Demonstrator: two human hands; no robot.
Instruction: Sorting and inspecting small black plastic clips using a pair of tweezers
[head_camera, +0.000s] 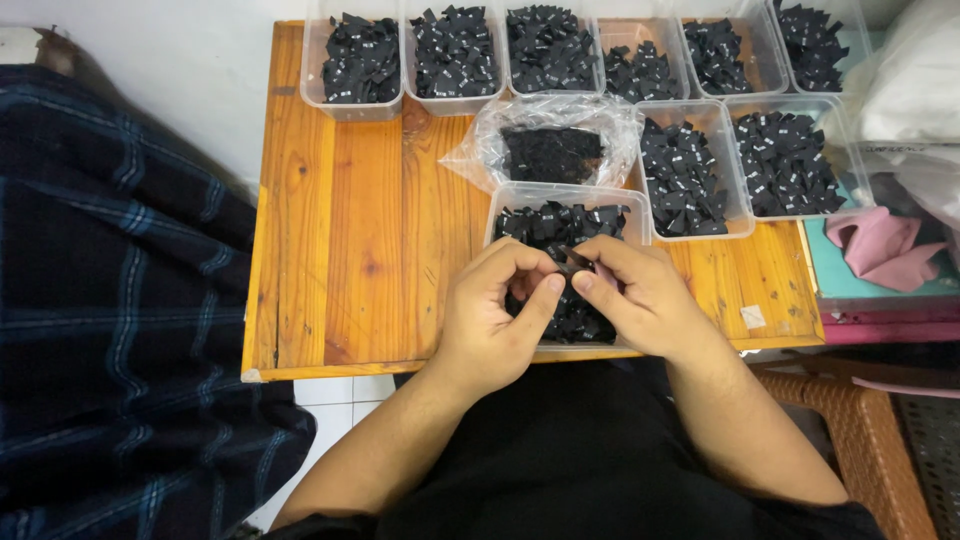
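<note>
Both hands meet over a clear plastic tub (520, 197) full of small black fabric labels, at the near edge of a wooden table (350, 230). My left hand (490, 315) and my right hand (640, 295) pinch one small black label (574, 260) between their fingertips, just above the tub's pile. My hands cover most of the near half of the tub.
Several more clear tubs of black labels (362, 60) line the table's far edge and right side (785, 160). A clear plastic bag of black labels (552, 150) lies behind the near tub. Dark plaid cloth (110, 300) is at left, pink fabric (880, 245) and a wicker chair (860, 420) at right.
</note>
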